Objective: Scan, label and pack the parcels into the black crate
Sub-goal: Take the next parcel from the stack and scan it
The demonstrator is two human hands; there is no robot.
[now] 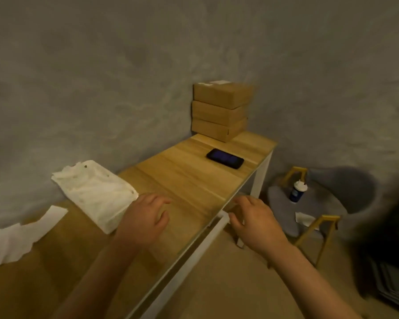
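Though blurred, dark crate (pixel 392 261) cut off

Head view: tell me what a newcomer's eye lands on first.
Three stacked cardboard parcels stand at the table's far end, against the wall. A dark phone lies just before them. Both hands, left and right, hover empty at the near edge.

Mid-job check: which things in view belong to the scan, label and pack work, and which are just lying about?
Job: stack of three cardboard parcels; phone, likely the scanner; white paper strips, possibly labels.

Lying about: white bag; bottle on the grey chair.

Both hands are empty.
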